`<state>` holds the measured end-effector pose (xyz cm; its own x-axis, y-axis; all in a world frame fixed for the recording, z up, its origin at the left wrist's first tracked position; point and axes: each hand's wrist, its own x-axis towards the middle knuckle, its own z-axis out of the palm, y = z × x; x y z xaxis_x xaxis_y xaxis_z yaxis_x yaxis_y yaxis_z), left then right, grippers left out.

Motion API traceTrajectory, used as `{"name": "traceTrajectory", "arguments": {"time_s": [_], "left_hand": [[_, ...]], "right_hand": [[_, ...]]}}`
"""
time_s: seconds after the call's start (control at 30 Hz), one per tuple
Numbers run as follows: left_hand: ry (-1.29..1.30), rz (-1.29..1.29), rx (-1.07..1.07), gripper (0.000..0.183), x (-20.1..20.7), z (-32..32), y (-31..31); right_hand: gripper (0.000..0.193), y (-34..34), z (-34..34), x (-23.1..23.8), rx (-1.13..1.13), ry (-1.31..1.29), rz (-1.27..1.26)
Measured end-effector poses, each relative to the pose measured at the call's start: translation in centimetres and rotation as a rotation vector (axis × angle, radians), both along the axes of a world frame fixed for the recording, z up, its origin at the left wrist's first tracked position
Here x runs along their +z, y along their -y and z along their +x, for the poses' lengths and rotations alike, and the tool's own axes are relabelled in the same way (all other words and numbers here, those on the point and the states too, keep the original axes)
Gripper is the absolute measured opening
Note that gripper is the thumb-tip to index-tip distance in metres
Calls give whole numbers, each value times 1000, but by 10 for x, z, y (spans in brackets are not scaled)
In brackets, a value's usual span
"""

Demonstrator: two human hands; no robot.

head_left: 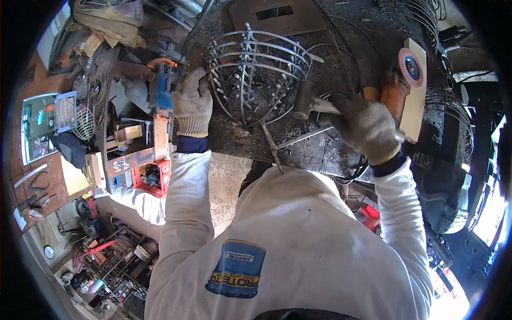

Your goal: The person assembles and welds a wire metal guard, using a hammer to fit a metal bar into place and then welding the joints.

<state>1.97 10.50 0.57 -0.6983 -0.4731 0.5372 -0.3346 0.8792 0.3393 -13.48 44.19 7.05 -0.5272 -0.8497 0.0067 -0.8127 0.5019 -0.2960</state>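
On the dark worktable (pixel 234 136) stands a basket-like frame of bent metal rods (pixel 264 56), with curved crossbars and ribs meeting at a point near me. My gloved left hand (pixel 193 101) is at its left side, fingers curled at the outer rods; the fingertips are partly hidden. My gloved right hand (pixel 368 125), slightly blurred, grips a hammer (pixel 303 100) by its handle. The hammer's head is close to the frame's right side; I cannot tell whether they touch. A tapered metal rod (pixel 272 145) and a thin straight bar (pixel 305 137) lie at the near table edge.
Right of my right hand, an angle grinder (pixel 394 98) with a flap disc rests by a pale board (pixel 415 104). A flat plate with a slot (pixel 277 18) lies at the back. Bent rods (pixel 453 114) are at the far right; a blue tool (pixel 161 88) and red crate (pixel 153 178) at left.
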Motion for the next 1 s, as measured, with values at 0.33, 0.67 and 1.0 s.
{"name": "traceTrajectory", "arguments": {"time_s": [0.33, 0.67, 1.0], "left_hand": [[-48, -137, -80, 19, -6, 1, 6], [-52, -70, -85, 19, -8, 1, 5], [-66, -126, -96, 21, -12, 2, 11]], "right_hand": [[29, 2, 2, -3, -22, 15, -32], [29, 3, -4, -5, 12, 50, -21], [26, 8, -1, -1, 19, 56, -59]]}}
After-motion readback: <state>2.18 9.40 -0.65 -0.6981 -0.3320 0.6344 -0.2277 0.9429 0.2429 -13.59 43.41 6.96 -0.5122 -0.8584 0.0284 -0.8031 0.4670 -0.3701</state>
